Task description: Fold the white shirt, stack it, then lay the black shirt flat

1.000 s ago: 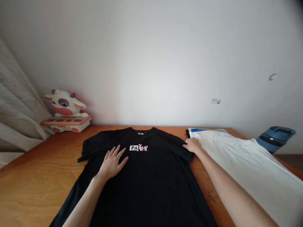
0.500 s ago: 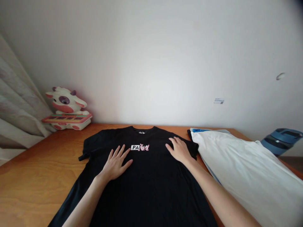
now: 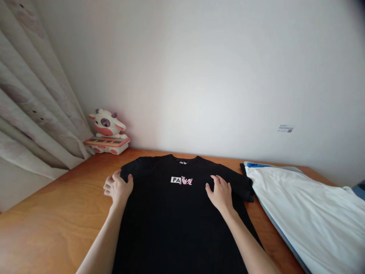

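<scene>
A black T-shirt [image 3: 176,220] with a "PAWS" print lies spread face up on the wooden table, its neckline towards the wall. My left hand [image 3: 118,186] is at the shirt's left sleeve edge, fingers apart and curved, the thumb over the black cloth. Whether it touches the sleeve I cannot tell. Over the right side of the chest is my right hand [image 3: 221,192], fingers loosely bent and spread, with nothing held in it. The shirt's lower part runs out of view at the bottom.
To the right lies a stack of clothes with a white garment [image 3: 308,205] on top. A cow-shaped toy keyboard [image 3: 108,133] stands at the back left beside a curtain [image 3: 34,91]. Behind the wooden table [image 3: 57,220] is a wall; a blue bottle [image 3: 359,189] shows partly at the right edge.
My left hand has moved left, off the chest to the sleeve edge. My right hand stays over the right chest with its fingers more bent. The view has turned left.
</scene>
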{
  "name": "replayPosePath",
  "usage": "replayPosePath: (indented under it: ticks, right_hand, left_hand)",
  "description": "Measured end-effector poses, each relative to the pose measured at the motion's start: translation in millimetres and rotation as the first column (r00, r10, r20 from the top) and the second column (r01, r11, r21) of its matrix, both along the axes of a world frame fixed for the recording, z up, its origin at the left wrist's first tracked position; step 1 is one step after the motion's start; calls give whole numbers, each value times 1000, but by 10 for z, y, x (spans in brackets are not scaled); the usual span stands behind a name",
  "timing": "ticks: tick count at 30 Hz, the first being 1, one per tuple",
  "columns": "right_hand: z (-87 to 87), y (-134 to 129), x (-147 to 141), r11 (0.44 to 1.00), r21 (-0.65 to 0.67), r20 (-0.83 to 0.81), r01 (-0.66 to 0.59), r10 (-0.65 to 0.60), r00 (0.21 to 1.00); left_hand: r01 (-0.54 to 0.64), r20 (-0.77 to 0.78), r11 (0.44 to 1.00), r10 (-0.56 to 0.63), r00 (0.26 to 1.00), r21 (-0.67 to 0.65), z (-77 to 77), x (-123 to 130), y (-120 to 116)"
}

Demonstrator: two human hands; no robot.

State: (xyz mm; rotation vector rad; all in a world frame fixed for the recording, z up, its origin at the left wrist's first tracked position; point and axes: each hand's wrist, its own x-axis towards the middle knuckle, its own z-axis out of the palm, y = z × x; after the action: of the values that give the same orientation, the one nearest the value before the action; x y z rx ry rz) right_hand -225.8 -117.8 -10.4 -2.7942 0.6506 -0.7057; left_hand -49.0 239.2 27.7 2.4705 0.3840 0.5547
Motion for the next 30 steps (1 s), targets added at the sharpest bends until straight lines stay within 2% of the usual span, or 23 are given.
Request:
replayPosePath:
  ticks: [1,2,5,9,11,14,18,19,21,22,23,24,25,27,28,29,30]
  right_hand:
    - [-48,86,21,999,48,50,-16,13,999]
    - [-92,151,39,996,82,88,-32,24,996]
    - [-177,219,64,991,115,160,-73,54,986]
    - [-195,156,28,985,131,221,-114,83,972]
    - [-189,131,6,982,131,221,-139,108,969]
    - [-186,127,-2,979,129,201,-157,129,971]
    - [-178,142,27,982,117,196,-148,123,973]
    - [-168,144,32,983,110,215,-149,123,969]
    - [-129,155,27,981,94,274,-172,141,951]
    - [-100,167,18,977,87,302,-193,159,940]
    - [-66,189,6,973,83,322,-217,180,929]
    - [-28,222,-6,967,83,333,-242,202,921]
    - [9,269,-13,960,86,333,-267,225,916]
    - [76,407,2,937,108,312,-331,284,906]
    - [101,497,28,920,126,298,-370,321,899]
    - [118,597,66,901,146,285,-409,358,889]
    - [127,704,114,881,167,271,-442,390,880]
  left_hand:
    - [-62,-57,995,57,997,-76,12,64,99]
    - [-73,-123,987,56,991,-140,24,133,184]
    - [14,-251,965,-82,965,-261,62,372,318]
    - [128,-300,938,-230,926,-323,91,673,263]
    - [152,-284,928,-256,924,-341,105,766,221]
    - [125,-198,933,-200,960,-336,165,838,203]
    - [106,-52,952,-126,991,-288,353,812,113]
    - [135,-16,954,-144,989,-267,408,762,48]
    - [277,51,947,-272,961,-161,493,576,-130]
    - [381,55,922,-378,924,-73,513,439,-232]
    - [501,23,865,-502,865,33,514,280,-334]
    - [613,-64,781,-610,790,119,494,107,-427]
    - [719,-170,673,-698,695,176,455,-65,-507]
    - [852,-311,478,-793,523,212,349,-349,-617]
    - [881,-343,418,-813,471,221,297,-439,-650]
    - [891,-348,393,-822,451,228,254,-483,-673]
    - [886,-334,399,-823,460,238,224,-483,-691]
